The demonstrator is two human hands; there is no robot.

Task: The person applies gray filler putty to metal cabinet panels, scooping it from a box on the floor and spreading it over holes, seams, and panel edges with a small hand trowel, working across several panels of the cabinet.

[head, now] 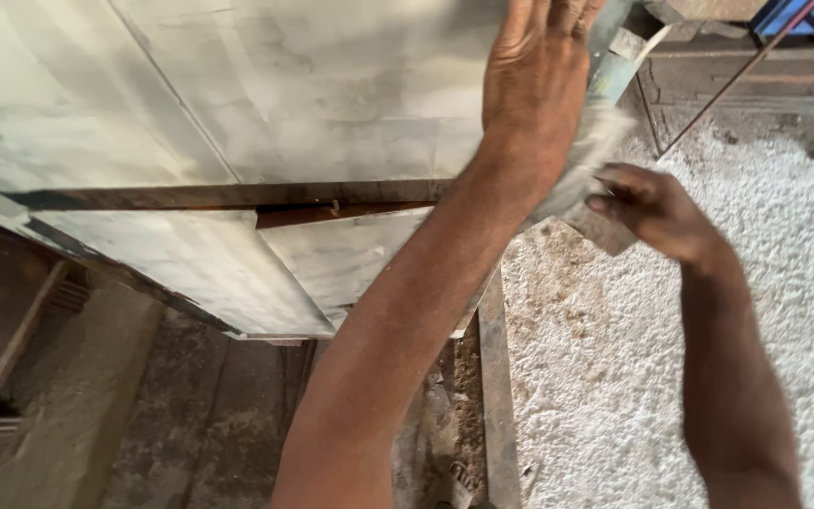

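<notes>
Sheets (266, 104) of pale grey metal lay stacked across the upper left of the view, their edges stepped one over another, with a dark strip (228, 195) running between the upper and lower layers. The left hand (539, 71) lay flat on the right end of the top sheet, palm down, its fingers pressed together and running out past the top of the frame, so the fingertips could not be seen. The left forearm crossed the middle of the view from the bottom edge up to that hand.

Just beside it, at the right edge of the stack, the right hand (657, 212) pinched a blurred grey piece (591, 155) between thumb and fingers; whether it was cloth, paper or thin metal could not be told. That piece touched the edge of the stack below the left wrist.

Under the right hand spread a bed of white granules (774, 283), browner and dirtier close to the stack. A narrow metal bar (496, 396) lay along the left border of that bed. Rusty frames (737, 66) stood at the upper right, with a bit of blue (793, 14) behind them. Bare grimy floor (171, 415) filled the lower left, below the overhanging sheets.
</notes>
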